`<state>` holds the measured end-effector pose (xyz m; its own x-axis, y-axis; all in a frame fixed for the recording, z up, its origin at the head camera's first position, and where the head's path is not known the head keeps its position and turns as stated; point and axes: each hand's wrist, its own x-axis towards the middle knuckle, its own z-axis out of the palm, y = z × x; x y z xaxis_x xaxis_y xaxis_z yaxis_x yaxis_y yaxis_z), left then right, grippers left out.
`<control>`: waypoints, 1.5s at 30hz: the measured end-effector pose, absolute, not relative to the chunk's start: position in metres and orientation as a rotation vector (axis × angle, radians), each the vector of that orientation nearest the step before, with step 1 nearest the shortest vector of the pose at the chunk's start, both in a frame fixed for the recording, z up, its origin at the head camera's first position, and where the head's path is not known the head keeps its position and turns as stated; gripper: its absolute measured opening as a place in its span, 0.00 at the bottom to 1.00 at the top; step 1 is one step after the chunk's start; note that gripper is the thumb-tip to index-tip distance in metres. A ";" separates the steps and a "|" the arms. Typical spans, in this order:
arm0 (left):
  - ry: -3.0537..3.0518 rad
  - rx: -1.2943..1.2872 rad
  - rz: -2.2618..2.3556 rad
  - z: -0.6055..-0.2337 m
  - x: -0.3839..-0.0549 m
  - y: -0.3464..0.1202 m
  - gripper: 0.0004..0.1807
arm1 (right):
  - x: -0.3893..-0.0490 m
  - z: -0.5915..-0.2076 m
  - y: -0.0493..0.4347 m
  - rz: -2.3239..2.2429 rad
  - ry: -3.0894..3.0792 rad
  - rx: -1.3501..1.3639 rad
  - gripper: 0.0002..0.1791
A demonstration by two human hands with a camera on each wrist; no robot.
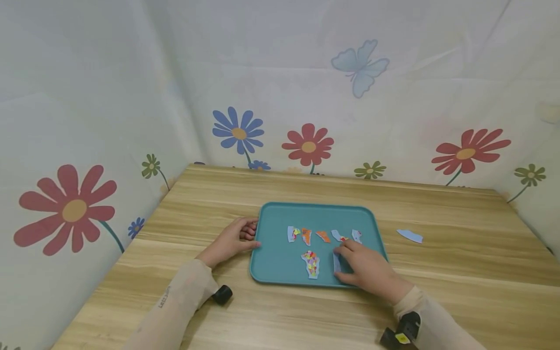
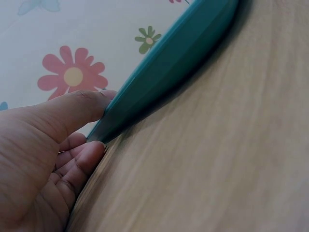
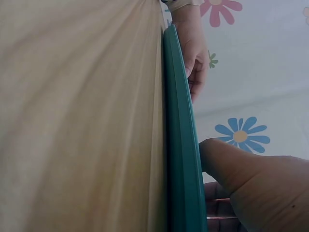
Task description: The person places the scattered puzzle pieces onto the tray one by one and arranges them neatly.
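Note:
A teal tray (image 1: 280, 260) lies on the wooden table, and my left hand (image 1: 232, 241) grips its left edge. In the left wrist view the thumb (image 2: 84, 108) lies on the rim with curled fingers below. My right hand (image 1: 369, 270) is over the tray's right part, thumb and fingertips at opposite ends of a light blue paper piece (image 1: 337, 262). Left of it lies a larger multicoloured piece (image 1: 311, 266). Behind runs a row of several small cut pieces, among them an orange one (image 1: 306, 236) and a pale one (image 1: 357, 236). The right wrist view hides the pieces behind the tray's side.
A light blue paper piece (image 1: 410, 236) lies on the wooden table (image 1: 472, 262), right of the tray. A flower-printed cloth (image 1: 280, 73) hangs behind and on both sides of the table. Small black devices (image 1: 222, 294) sit at both wrists.

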<state>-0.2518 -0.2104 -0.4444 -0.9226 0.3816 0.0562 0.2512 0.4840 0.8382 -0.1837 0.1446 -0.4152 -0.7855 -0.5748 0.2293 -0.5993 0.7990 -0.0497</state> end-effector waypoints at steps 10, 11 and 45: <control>2.599 0.555 1.413 -0.443 -0.251 -0.209 0.37 | -0.182 -0.413 0.149 0.218 -2.761 0.934 0.23; 2.602 0.556 1.412 -0.443 -0.251 -0.209 0.37 | -0.182 -0.413 0.150 0.225 -2.757 0.936 0.23; 2.585 0.560 1.441 -0.443 -0.250 -0.210 0.37 | -0.215 -0.374 0.224 0.361 -2.870 0.626 0.20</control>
<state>-0.2498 -0.2099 -0.4427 -0.9228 0.3796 0.0661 0.2558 0.4753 0.8418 -0.2147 0.2239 -0.3742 -0.8947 -0.3850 0.2265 -0.4291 0.8817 -0.1962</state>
